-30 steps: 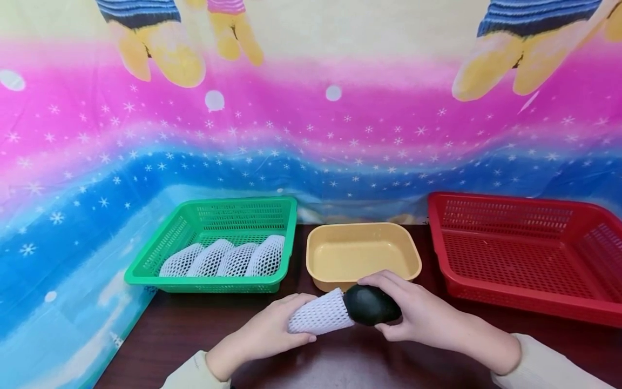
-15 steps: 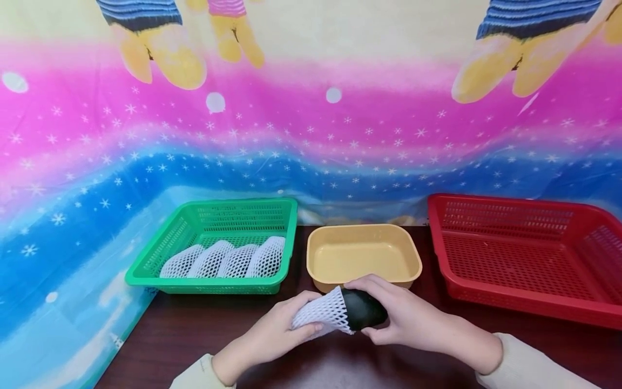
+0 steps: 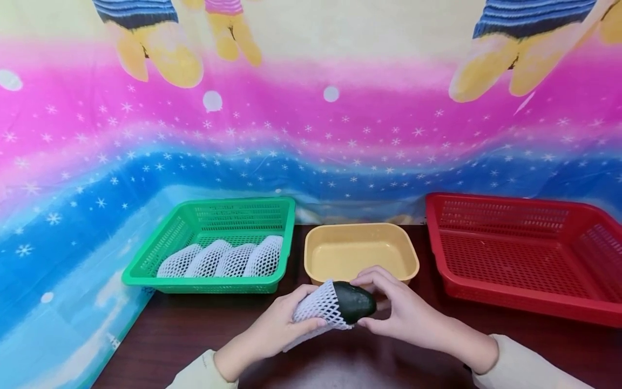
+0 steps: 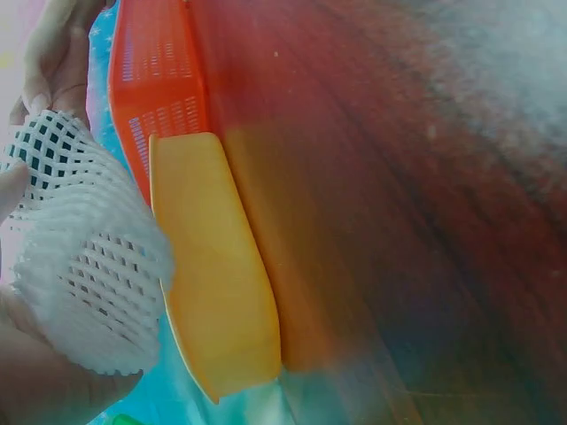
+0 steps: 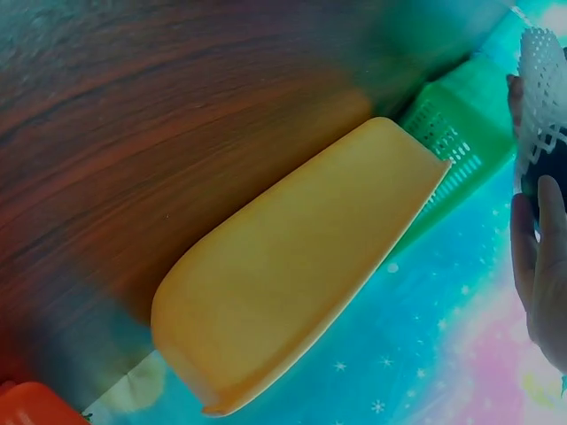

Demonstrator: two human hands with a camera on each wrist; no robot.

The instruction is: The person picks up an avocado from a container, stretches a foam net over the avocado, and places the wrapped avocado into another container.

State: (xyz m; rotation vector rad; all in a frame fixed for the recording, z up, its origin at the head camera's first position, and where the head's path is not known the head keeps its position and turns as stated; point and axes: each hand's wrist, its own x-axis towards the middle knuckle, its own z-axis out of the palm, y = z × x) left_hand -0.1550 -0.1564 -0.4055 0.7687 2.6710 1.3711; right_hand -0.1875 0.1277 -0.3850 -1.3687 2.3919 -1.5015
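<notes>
In the head view a dark green avocado sits partway inside a white foam net sleeve, its right end bare. My left hand grips the sleeve from the left, thumb on the near side. My right hand holds the bare end of the avocado between thumb and fingertips. The left wrist view shows the mesh of the foam net close up, with a loose end towards the camera. At the right edge of the right wrist view, the right hand's fingers lie along the avocado.
A green basket at the left holds several white foam-netted pieces. Behind the hands stands a yellow tub. To the right is a red basket. All stand on a dark wooden table before a printed cloth.
The avocado has gone further left into the foam net, whose edge now reaches around its middle. The right hand has moved left with it, and its fingers have shifted towards the fruit's end.
</notes>
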